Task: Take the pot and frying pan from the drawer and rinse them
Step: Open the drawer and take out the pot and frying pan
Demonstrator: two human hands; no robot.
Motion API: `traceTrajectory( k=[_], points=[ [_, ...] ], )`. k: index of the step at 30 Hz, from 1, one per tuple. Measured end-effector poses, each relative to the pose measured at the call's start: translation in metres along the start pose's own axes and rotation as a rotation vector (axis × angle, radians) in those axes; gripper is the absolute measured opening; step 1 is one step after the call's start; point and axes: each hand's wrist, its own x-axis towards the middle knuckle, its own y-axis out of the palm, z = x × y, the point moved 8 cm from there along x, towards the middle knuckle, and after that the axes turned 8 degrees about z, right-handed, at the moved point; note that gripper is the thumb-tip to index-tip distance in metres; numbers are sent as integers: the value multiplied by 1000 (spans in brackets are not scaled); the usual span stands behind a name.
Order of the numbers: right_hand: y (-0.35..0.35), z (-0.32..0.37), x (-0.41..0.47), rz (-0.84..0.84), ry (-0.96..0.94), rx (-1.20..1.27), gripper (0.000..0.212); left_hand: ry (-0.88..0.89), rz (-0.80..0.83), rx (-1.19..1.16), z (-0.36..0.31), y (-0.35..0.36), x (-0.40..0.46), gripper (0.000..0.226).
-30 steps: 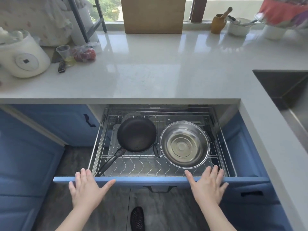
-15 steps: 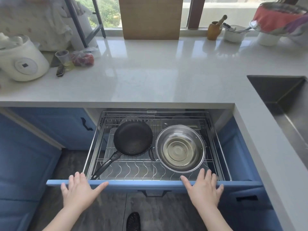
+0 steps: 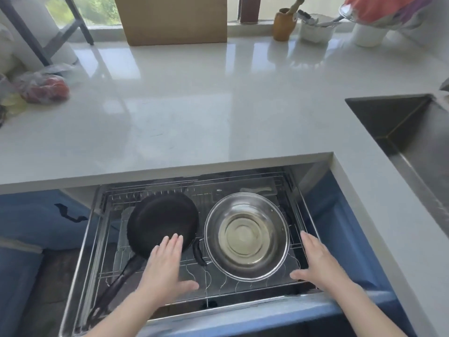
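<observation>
Both hands have left the blue front edge of the drawer [image 3: 243, 317] and reached in over its wire rack. The left hand [image 3: 167, 268], fingers straight, now hovers over the near rim of the black frying pan [image 3: 162, 220]. The right hand [image 3: 318, 261], also flat, has come in beside the right rim of the steel pot [image 3: 246, 235]. The person has leaned closer over the drawer.

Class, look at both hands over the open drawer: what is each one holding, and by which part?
Nothing is held. The left hand and right hand are both open, flanking the round steel pot.
</observation>
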Motion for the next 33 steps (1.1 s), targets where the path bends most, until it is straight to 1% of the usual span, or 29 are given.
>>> traceTrajectory(
  k=[5,7,10,13,19,24,29,33],
  points=[
    [5,-9,49,87,-16,8,129,16,69,35,-17,28,53,132],
    [3,-10,65,71,-34,-21,132,20,73,44,-18,38,66,134],
    [-5,-4,87,42,-93,-97,137,32,60,-18,-20,50,78,141],
    [-13,7,105,61,-156,-190,143,36,76,-74,-20,59,87,150],
    [-16,16,134,166,-203,-264,148,76,82,-115,-21,60,101,146],
    [-16,16,149,204,-252,-327,152,124,82,-107,-26,63,105,145],
    [-10,8,160,264,-255,-297,157,82,99,-189,-28,69,109,147],
    [-7,-1,160,329,-264,-307,157,92,63,-248,-29,69,110,148]
  ],
)
